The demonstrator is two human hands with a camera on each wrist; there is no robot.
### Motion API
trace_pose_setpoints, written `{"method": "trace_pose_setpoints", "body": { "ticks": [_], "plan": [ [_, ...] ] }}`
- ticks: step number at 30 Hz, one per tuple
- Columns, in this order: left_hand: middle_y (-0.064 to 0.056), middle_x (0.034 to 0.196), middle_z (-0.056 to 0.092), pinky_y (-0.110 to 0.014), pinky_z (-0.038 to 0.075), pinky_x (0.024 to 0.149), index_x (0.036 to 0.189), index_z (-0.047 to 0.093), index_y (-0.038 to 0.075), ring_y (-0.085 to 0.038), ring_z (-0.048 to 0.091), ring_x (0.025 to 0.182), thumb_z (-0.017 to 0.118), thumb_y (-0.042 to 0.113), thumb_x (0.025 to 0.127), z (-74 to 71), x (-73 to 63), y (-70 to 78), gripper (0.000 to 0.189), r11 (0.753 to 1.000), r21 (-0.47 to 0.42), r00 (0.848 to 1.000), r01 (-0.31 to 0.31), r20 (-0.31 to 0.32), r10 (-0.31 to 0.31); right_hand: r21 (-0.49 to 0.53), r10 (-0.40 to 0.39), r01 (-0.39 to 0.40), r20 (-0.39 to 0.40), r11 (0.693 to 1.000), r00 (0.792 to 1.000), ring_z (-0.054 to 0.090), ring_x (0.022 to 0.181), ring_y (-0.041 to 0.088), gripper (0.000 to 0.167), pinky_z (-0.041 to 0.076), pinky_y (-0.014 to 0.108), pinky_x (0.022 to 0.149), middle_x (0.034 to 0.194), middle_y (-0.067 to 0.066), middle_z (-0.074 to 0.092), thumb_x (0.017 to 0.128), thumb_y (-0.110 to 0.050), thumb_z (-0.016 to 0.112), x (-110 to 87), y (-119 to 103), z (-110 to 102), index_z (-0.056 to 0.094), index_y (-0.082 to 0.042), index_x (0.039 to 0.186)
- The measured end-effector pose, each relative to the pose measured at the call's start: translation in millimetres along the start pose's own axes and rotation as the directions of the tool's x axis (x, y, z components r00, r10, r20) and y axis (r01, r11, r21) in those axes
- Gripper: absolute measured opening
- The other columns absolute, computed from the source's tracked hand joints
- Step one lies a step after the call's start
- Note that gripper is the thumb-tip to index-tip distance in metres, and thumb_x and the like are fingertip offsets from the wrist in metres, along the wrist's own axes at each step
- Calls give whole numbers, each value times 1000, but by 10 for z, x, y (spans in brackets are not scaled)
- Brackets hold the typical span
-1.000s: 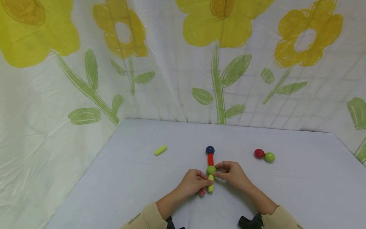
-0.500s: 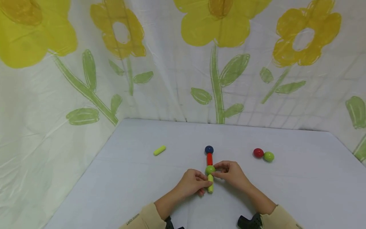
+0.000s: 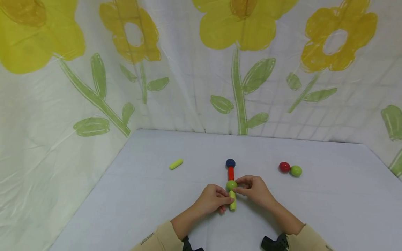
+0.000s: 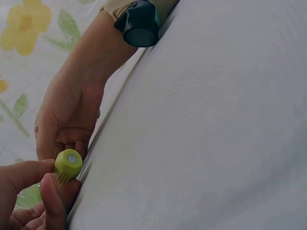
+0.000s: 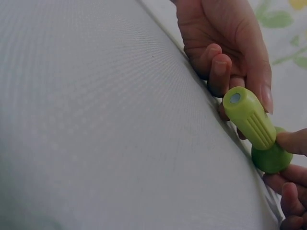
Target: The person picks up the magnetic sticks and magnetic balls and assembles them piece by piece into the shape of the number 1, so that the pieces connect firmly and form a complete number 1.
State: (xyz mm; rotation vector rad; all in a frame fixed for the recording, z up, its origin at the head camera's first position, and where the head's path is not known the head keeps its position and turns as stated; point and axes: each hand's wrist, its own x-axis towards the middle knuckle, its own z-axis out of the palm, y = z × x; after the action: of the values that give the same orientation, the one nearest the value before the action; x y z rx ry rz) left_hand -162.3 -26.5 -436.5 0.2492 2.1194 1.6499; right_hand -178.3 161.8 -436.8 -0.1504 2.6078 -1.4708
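Note:
A magnetic building chain lies on the table in the head view: a dark blue ball [image 3: 230,163], a red rod [image 3: 231,173], a green ball [image 3: 231,185] and a yellow-green rod [image 3: 232,205] at the near end. My left hand [image 3: 211,200] pinches the yellow-green rod between thumb and fingers. From the other side, my right hand [image 3: 257,191] holds the green ball with thumb and fingertips. The right wrist view shows the ribbed rod [image 5: 252,120] against the green ball [image 5: 271,159]. A silvery disc is visible in the rod's free end [image 4: 71,158] in the left wrist view.
A loose yellow-green rod [image 3: 176,164] lies to the left of the chain. On the right, a red ball [image 3: 284,167] and another green ball [image 3: 296,171] sit side by side. Behind the white table [image 3: 150,209] hangs a flower-printed curtain [image 3: 185,87].

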Motion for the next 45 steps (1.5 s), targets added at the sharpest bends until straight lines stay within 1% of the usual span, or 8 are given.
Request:
{"method": "trace_pose_setpoints", "body": {
  "ticks": [4, 7, 13, 16, 25, 37, 41, 45],
  "plan": [
    [-3, 59, 62, -17, 45, 43, 85, 65, -1, -6, 52, 43, 72, 15, 80, -3, 2, -6, 19, 1000, 15, 1000, 5, -7, -5, 11, 7, -7, 2, 1000, 1000, 47, 67, 12, 33, 38, 19, 54, 89, 4, 68, 77, -23, 76, 1, 1, 2, 68, -3, 102],
    [-2, 59, 62, -17, 44, 43, 86, 64, 2, -7, 51, 43, 75, 19, 78, -1, -14, 6, 21, 999, 50, 1000, 7, -20, -6, 14, 8, -8, 0, 1000, 1000, 47, 68, 13, 33, 38, 19, 54, 90, 4, 68, 77, -23, 76, 2, 5, 4, 68, -3, 102],
    [1, 56, 58, -18, 38, 42, 84, 61, 4, -8, 49, 40, 77, 20, 75, 29, -61, 51, 25, 993, 114, 999, -28, -33, 32, 11, -9, 9, -5, 1000, 1000, 46, 65, 11, 30, 38, 19, 53, 86, 4, 68, 76, -20, 76, 11, 25, 11, 69, -3, 100],
    [0, 55, 58, -18, 36, 41, 82, 60, 4, -7, 48, 39, 77, 18, 75, 37, -73, 68, 23, 992, 120, 998, -36, -39, 41, 12, -15, 15, -5, 1000, 1000, 46, 65, 11, 30, 37, 19, 52, 84, 3, 67, 76, -20, 76, 8, 30, 10, 69, -3, 100],
    [-1, 55, 60, -17, 37, 41, 81, 62, 4, -7, 49, 39, 76, 17, 76, 30, -61, 72, 19, 992, 123, 999, -21, -37, 26, 11, -18, 18, -3, 1000, 1000, 46, 64, 10, 32, 36, 19, 52, 81, 2, 65, 76, -21, 76, 1, 33, 1, 69, -3, 101],
    [2, 54, 55, -18, 35, 42, 84, 61, 5, -8, 48, 39, 77, 20, 75, 34, -93, 95, 24, 987, 162, 999, -21, -46, 29, 18, -53, 53, 0, 998, 999, 45, 63, 9, 31, 37, 18, 53, 78, 1, 63, 76, -21, 77, 2, 49, 3, 69, -2, 100],
    [2, 54, 56, -18, 36, 41, 84, 61, 5, -7, 48, 39, 77, 20, 75, 29, -90, 93, 24, 987, 159, 999, -14, -48, 22, 12, -51, 51, -1, 999, 999, 45, 63, 9, 32, 37, 18, 53, 78, 1, 63, 76, -21, 77, 3, 53, 5, 69, -2, 100],
    [0, 54, 58, -16, 37, 41, 81, 62, 5, -7, 48, 39, 76, 19, 77, 22, -77, 82, 20, 988, 153, 999, -23, -43, 30, 5, -42, 42, -6, 999, 999, 45, 64, 10, 32, 37, 18, 53, 77, 1, 62, 76, -21, 76, 1, 43, 6, 69, -3, 101]
  ]
}}
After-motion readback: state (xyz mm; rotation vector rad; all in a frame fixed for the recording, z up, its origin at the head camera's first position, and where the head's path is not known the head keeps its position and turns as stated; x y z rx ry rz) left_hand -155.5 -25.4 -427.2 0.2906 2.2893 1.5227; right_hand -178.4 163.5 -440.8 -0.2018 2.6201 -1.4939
